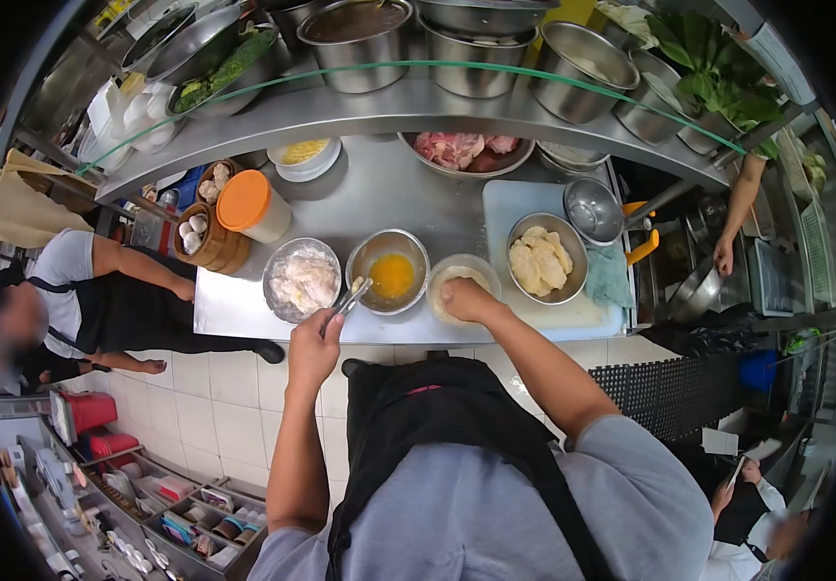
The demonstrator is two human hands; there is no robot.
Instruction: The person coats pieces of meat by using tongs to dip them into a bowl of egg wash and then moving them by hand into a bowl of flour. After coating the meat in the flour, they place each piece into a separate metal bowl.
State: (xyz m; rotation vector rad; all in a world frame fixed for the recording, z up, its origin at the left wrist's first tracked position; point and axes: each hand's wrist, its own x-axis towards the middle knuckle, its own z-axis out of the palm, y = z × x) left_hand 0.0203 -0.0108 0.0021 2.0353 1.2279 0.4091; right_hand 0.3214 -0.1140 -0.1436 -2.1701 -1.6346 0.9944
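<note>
My left hand [313,347] is closed round metal tongs [348,298], whose tips reach the near left rim of a steel bowl of beaten egg [394,276]. To its left stands a steel bowl of pale, flour-coated pieces [303,279]. My right hand [468,300] is down in a round bowl of pale crumbs [451,274], its fingers curled and partly hidden; what they hold, if anything, I cannot make out. Further right, on a pale cutting board [525,198], sits a steel bowl of coated yellowish pieces [540,261].
An orange-lidded tub [253,205] and bamboo steamers [210,242] stand left. Raw meat fills a bowl [466,155] under the shelf [418,108]. An empty steel bowl [593,210] and green cloth [608,276] lie right. Co-workers [108,290] stand on both sides.
</note>
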